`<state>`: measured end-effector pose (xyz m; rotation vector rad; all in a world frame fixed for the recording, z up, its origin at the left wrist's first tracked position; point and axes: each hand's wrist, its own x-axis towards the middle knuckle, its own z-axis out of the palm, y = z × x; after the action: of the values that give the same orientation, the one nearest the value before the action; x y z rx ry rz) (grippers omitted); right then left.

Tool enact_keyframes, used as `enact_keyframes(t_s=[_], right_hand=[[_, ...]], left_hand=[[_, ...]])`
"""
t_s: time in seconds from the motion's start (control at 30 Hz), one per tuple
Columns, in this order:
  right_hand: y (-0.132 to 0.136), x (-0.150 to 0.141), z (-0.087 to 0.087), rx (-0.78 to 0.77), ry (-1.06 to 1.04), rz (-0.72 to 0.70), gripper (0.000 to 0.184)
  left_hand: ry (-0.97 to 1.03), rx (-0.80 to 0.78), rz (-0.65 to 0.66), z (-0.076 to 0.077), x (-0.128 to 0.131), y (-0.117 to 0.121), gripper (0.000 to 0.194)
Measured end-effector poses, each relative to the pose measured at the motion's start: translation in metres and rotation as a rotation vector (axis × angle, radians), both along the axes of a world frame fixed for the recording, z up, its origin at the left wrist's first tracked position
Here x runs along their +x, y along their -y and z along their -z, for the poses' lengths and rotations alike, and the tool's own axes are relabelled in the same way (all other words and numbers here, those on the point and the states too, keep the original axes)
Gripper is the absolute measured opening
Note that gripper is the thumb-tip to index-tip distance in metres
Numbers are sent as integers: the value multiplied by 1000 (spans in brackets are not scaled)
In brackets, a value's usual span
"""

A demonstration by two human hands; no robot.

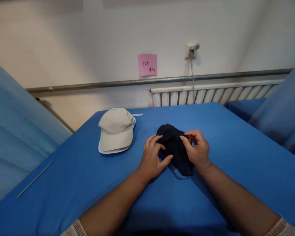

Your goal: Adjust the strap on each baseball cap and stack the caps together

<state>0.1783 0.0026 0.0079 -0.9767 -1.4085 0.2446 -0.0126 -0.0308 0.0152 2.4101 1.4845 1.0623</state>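
A dark navy cap [175, 147] lies on the blue cloth-covered table [88, 177] in front of me. My left hand [152, 159] grips its left side, fingers curled over the fabric and thumb under the edge. My right hand [197, 149] pinches the cap's right side between fingertips and thumb. A white cap [116, 129] sits upright on the table to the left of the dark one, apart from both hands.
A thin pale stick [34, 179] lies near the table's left edge. Behind the table are a white radiator [211, 94], a wall socket with a cable [191, 50] and a pink note [147, 65]. Blue cloth [285, 111] hangs at both sides.
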Motion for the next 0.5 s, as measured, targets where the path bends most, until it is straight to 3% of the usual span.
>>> enact_keyframes(t_s=[0.1, 0.27, 0.43, 0.5], right_hand=[[4, -4, 1, 16, 54, -8, 8], [9, -11, 4, -12, 155, -110, 7], [-4, 2, 2, -57, 78, -32, 11], [-8, 7, 1, -89, 66, -65, 13]], left_hand=[[6, 0, -12, -1, 3, 3, 32], [5, -18, 12, 4, 2, 0, 5], [-9, -9, 36, 1, -13, -9, 6], [-25, -6, 32, -5, -19, -11, 7]])
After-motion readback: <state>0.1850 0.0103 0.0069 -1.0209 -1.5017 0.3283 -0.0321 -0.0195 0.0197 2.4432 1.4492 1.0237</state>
